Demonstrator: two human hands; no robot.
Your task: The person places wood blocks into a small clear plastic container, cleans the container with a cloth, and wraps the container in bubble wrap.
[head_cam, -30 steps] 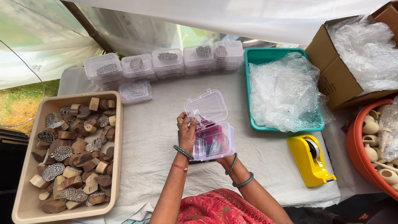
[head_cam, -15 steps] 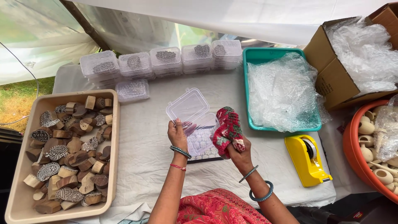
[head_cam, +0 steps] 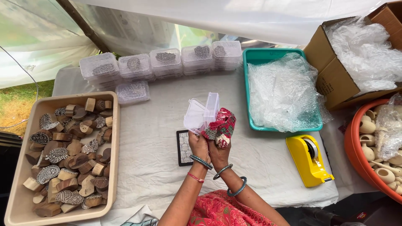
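Observation:
My left hand (head_cam: 198, 146) holds a small clear plastic box (head_cam: 203, 114) with its hinged lid open, raised above the white table (head_cam: 259, 175). My right hand (head_cam: 218, 151) grips a red patterned cloth bundle (head_cam: 220, 127) pressed against the box's right side. Both hands are close together at the table's middle. Under them lies a small dark rectangular card with a pale pattern (head_cam: 183, 147).
A beige tray (head_cam: 16, 201) of carved wooden blocks sits at the left. Several stacked clear boxes (head_cam: 166, 62) line the far edge. A teal tray (head_cam: 268, 55) with bubble wrap, a yellow tape dispenser (head_cam: 309, 160), a cardboard box (head_cam: 331, 79) and an orange tub (head_cam: 356, 155) stand at the right.
The box's lid has swung up and the box is tilted more upright. My right hand has brought the red cloth bundle in against the box. Both hands have drawn together.

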